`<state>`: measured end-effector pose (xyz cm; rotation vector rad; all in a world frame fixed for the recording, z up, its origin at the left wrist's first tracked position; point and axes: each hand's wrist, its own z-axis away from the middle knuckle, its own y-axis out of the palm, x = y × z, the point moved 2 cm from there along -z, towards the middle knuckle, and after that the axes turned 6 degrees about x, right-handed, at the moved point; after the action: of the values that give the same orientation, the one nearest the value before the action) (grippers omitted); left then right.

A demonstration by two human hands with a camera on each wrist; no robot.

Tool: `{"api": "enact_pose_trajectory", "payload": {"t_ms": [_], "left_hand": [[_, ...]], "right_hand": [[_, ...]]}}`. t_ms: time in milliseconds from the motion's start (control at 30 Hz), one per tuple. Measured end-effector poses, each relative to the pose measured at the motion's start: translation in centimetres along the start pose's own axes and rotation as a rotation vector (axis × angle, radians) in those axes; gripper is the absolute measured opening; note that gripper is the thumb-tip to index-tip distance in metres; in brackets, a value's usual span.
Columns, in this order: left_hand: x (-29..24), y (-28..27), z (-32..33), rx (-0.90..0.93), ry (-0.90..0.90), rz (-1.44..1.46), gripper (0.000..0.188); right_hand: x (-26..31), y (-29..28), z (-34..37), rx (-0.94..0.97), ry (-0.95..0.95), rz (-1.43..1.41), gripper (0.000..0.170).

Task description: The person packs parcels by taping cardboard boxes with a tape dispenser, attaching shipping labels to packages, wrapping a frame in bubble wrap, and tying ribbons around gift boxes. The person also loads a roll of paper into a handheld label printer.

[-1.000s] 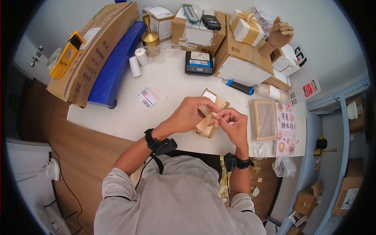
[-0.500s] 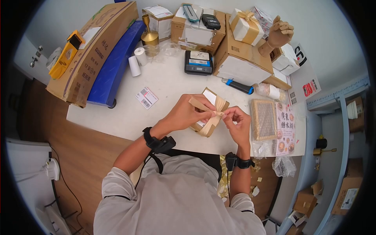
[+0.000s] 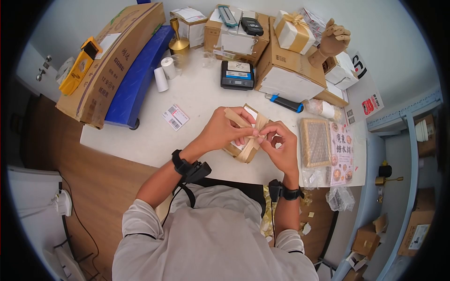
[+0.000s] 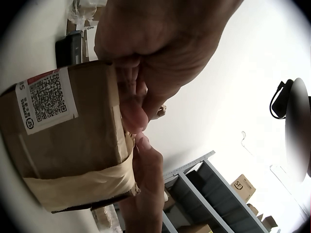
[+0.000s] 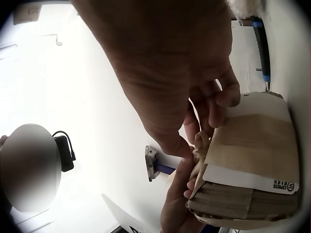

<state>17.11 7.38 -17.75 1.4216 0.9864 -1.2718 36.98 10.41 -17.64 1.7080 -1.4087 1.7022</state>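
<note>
A small brown cardboard box (image 3: 251,155) with a white label lies at the table's front, a beige ribbon (image 3: 261,122) wrapped round it and gathered in a knot on top. My left hand (image 3: 222,130) pinches the ribbon at the knot, a loose end standing up between its fingers. From the other side my right hand (image 3: 282,149) pinches ribbon beside the knot, thumb and fingertips close to the left ones. The right wrist view shows a small ribbon loop (image 5: 201,141) at the fingertips. In the left wrist view the box side (image 4: 77,141) bears a QR sticker.
Right of the hands lie a woven-edged tray (image 3: 316,143) and a printed sheet (image 3: 341,154). A blue-black cutter (image 3: 287,103) and label printer (image 3: 237,76) sit behind. To the left are a loose label (image 3: 176,117), white rolls (image 3: 161,79) and a long blue object (image 3: 136,84).
Since half a second ago, the right hand has moved left and its fingers have closed in on the knot. The left hand has shifted slightly, still pinching the ribbon.
</note>
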Motion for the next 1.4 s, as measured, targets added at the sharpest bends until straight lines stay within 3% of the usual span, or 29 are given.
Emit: {"api": "enact_pose_trajectory", "payload": {"t_ms": [200, 533, 633, 700, 733, 800, 833, 900, 933, 967, 1033, 1100, 1133, 1167, 1233, 1267, 1367, 1400], "left_hand": [[-0.5, -0.8, 0.0, -0.071, -0.033, 0.019, 0.018], [0.8, -2.3, 1.2, -0.146, -0.014, -0.003, 0.015], [0.1, -2.6, 1.4, -0.130, -0.014, -0.075, 0.023], [-0.4, -3.3, 1.6, -0.170, 0.045, -0.084, 0.035], [-0.3, -3.7, 1.8, -0.171, 0.052, -0.084, 0.035], [-0.4, -4.9, 2.1, -0.314, 0.007, -0.265, 0.059], [-0.6, -4.6, 2.4, -0.314, 0.016, -0.267, 0.059], [-1.4, -3.1, 4.4, -0.398, 0.034, -0.676, 0.082], [-2.6, -1.7, 5.2, -0.358, -0.070, -0.754, 0.105], [-2.2, -0.6, 5.8, -0.381, -0.064, -0.751, 0.105], [-1.6, 0.8, 6.2, -0.371, 0.031, -1.035, 0.111], [-1.1, -0.5, 5.9, -0.308, 0.003, -0.958, 0.114], [-1.0, -1.1, 5.8, -0.216, -0.030, -0.884, 0.116], [-1.1, -1.7, 5.8, -0.224, -0.021, -0.880, 0.116], [-1.6, -2.5, 5.7, -0.061, 0.144, -0.837, 0.117], [-2.2, -2.9, 5.5, -0.068, 0.153, -0.838, 0.117], [-3.9, -3.7, 5.4, 0.011, 0.233, -0.732, 0.116], [-4.3, -4.2, 5.6, -0.162, 0.328, -0.680, 0.115]], "right_hand": [[0.3, -0.7, 0.2, 0.003, -0.047, 0.128, 0.011], [0.0, -1.4, 1.4, -0.019, 0.023, 0.166, 0.007], [-0.7, -2.1, 1.4, 0.033, 0.035, 0.162, 0.015], [-1.0, -2.9, 1.0, 0.078, 0.055, 0.033, 0.035], [-1.2, -3.0, 0.6, 0.078, 0.049, 0.038, 0.035], [-1.5, -3.4, -0.1, 0.018, 0.026, 0.011, 0.053], [-1.6, -3.4, -0.4, 0.016, 0.019, 0.015, 0.053], [-1.8, -2.8, -1.2, 0.024, -0.044, 0.221, 0.058], [-2.3, -2.4, -1.4, 0.035, -0.056, 0.223, 0.058], [-3.1, -1.9, -1.4, 0.094, 0.013, 0.189, 0.060], [-3.2, -1.2, -1.5, 0.170, 0.062, 0.166, 0.062], [-2.5, -0.8, -1.2, 0.237, 0.117, 0.219, 0.066], [-2.0, -0.8, -1.3, 0.234, 0.120, 0.222, 0.081], [-1.3, -0.8, -1.5, 0.236, 0.113, 0.232, 0.081], [0.6, -0.6, -2.1, 0.261, -0.073, 0.168, 0.103], [0.9, -0.5, -2.4, 0.384, -0.035, 0.087, 0.118], [1.8, -0.3, -3.7, 0.414, -0.060, 0.113, 0.108], [2.0, -0.5, -4.2, 0.363, -0.071, 0.116, 0.105]]}}
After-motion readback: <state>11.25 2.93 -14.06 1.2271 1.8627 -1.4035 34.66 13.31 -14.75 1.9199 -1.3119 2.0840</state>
